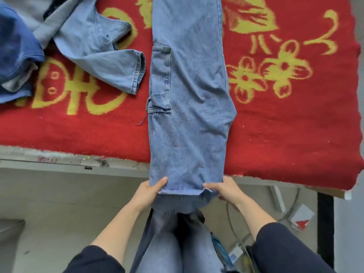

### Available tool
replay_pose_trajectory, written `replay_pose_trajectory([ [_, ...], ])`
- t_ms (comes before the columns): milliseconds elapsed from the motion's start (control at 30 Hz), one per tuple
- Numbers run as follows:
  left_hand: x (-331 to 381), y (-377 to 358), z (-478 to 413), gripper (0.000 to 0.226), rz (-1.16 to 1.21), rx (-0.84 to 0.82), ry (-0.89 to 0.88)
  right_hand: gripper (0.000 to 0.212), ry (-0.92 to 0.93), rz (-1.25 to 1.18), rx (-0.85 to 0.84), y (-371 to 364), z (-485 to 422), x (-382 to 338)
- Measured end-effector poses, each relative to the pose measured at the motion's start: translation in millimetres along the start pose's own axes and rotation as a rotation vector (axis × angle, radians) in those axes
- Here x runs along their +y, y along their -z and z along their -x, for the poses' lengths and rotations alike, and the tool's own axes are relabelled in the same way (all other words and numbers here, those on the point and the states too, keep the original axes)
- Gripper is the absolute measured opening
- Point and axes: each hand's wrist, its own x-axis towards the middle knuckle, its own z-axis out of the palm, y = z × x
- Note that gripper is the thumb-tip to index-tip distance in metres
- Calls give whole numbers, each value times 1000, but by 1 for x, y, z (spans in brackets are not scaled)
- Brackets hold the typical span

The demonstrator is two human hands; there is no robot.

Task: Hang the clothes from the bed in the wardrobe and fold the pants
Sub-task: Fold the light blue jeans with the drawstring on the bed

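Light blue jeans (pixel 189 91) lie lengthwise on the bed, legs stacked one on the other, with the hem end hanging over the near bed edge. My left hand (pixel 150 192) pinches the left corner of the hems, thumb on top. My right hand (pixel 224 189) pinches the right corner the same way. A light denim shirt (pixel 102 54) lies crumpled at the upper left of the bed. A darker blue garment (pixel 17 56) and a grey one (pixel 29 8) are piled at the far left.
A red blanket with yellow patterns (pixel 295 125) covers the bed. The bed's near edge (pixel 78 162) runs across the middle. Cables and a white box (pixel 299 213) lie on the floor at the lower right. My own legs in jeans stand below the hems.
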Motion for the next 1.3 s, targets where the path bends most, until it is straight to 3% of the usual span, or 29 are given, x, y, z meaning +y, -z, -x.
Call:
replay_pose_trajectory([
  [67, -6, -6, 10, 45, -9, -29, 100, 17, -68, 105, -41, 5, 16, 9],
  [167, 1, -7, 33, 58, 89, -207, 300, 19, -217, 136, -89, 16, 38, 4],
  [233, 18, -4, 47, 64, 114, -283, 330, 15, -266, 107, -110, 25, 51, -10],
  [300, 42, 0, 57, 63, 129, -254, 303, 12, -242, 84, -90, 33, 59, -31],
  [400, 89, 7, 62, 46, 206, -77, 193, 10, -138, -20, -19, 43, 60, -73],
  [500, 144, 19, 58, 58, 406, 115, 34, 10, 22, -217, 95, 48, 55, -126],
  [533, 165, 23, 56, 55, 506, 126, -26, 17, 74, -309, 130, 50, 51, -145],
  [633, 228, 33, 45, 16, 753, 47, -136, 22, 145, -590, 146, 57, 34, -200],
  [733, 283, 45, 13, 22, 839, 44, -182, 17, 173, -693, 138, 63, 10, -252],
  [833, 330, 61, -24, 21, 836, 84, -173, 24, 227, -726, 117, 69, -22, -301],
  [900, 358, 71, -44, 14, 800, 92, -158, 26, 270, -612, 114, 70, -44, -330],
  [1100, 444, 93, -92, 30, 591, 75, -153, 9, 397, -423, 271, 71, -105, -411],
  [1300, 541, 118, -126, 30, 513, 26, -332, 12, 540, -455, 339, 90, -144, -505],
])
